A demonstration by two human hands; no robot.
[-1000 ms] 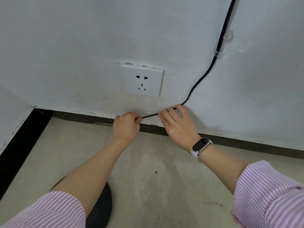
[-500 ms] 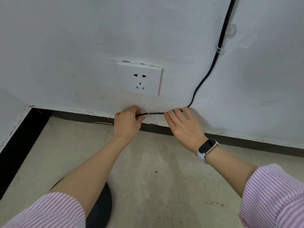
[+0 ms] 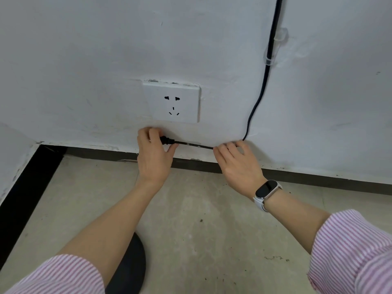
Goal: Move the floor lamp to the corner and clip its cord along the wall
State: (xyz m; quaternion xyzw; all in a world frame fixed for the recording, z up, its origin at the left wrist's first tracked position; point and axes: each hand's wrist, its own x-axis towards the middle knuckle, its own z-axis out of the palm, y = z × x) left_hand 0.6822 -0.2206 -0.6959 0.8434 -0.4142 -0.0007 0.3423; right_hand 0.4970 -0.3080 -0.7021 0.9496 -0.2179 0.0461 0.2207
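Observation:
A black lamp cord [image 3: 264, 85] runs down the white wall through a clear clip [image 3: 275, 47], bends low on the wall and stretches leftward between my hands. My left hand [image 3: 153, 153] grips the cord's plug end [image 3: 167, 141] just below a white wall socket [image 3: 172, 102]. My right hand [image 3: 238, 162] pinches the cord near the bend, pressing it against the wall above the dark baseboard [image 3: 318, 179]. The lamp's round black base [image 3: 131, 270] lies on the floor under my left forearm, partly hidden.
The room corner is at the left, where a black baseboard strip [image 3: 27, 187] meets the back wall. The floor [image 3: 201, 230] is bare beige concrete. A white smartwatch [image 3: 266, 193] is on my right wrist.
Both hands rose slightly along the wall. My left hand slid along the cord to the plug end, which now shows, and the stretch of cord between my hands lengthened.

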